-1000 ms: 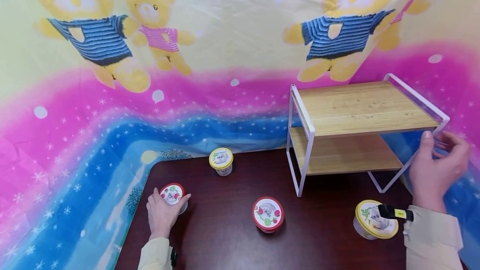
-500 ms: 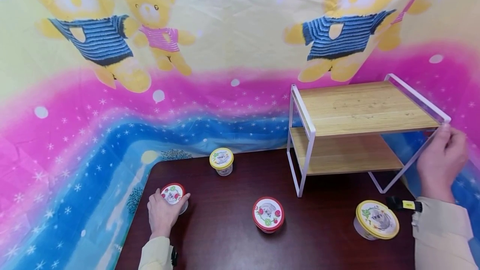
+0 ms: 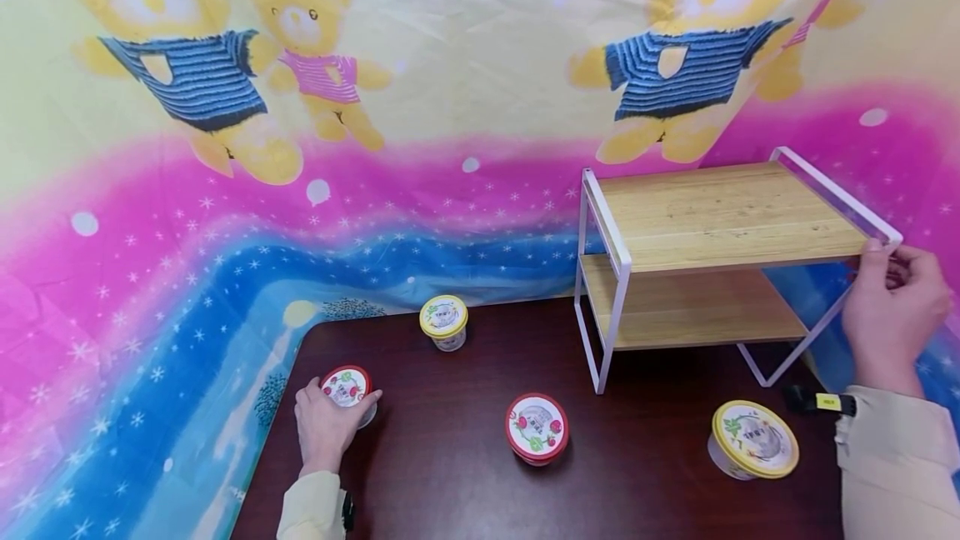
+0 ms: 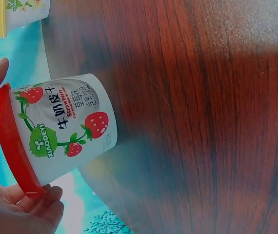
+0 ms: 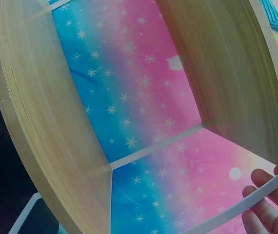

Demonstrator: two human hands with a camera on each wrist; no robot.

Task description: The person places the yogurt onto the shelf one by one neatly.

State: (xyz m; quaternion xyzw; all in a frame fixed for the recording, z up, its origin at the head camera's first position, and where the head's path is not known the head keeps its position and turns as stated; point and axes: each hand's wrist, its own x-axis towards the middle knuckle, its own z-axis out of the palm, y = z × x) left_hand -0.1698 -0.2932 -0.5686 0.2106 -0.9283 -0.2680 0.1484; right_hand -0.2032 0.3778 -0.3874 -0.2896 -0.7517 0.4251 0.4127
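Observation:
My left hand (image 3: 326, 427) grips a red-lidded strawberry milk cup (image 3: 347, 387) near the table's left edge, thumb on one side of the lid and fingers on the other. In the left wrist view the white cup (image 4: 63, 122) shows its printed strawberries, with fingers (image 4: 49, 207) at the red rim. At the right, my right hand (image 3: 896, 315) holds the front right corner of a two-tier wooden rack (image 3: 735, 219) with a white frame. Its thumb lies at the upper shelf's corner. The right wrist view shows fingertips (image 5: 263, 202) behind the white post (image 5: 236, 207).
Another red-lidded cup (image 3: 536, 430) stands mid-table. One yellow-lidded cup (image 3: 443, 323) is at the back edge, and a larger-looking yellow-lidded cup (image 3: 752, 440) sits in front of the rack. A bear-print cloth (image 3: 465, 215) hangs behind the dark wooden table (image 3: 442, 473).
My right hand has moved rightward and taken hold of the rack's front right corner, shifting its grip slightly there. The left hand and the cups have stayed in place.

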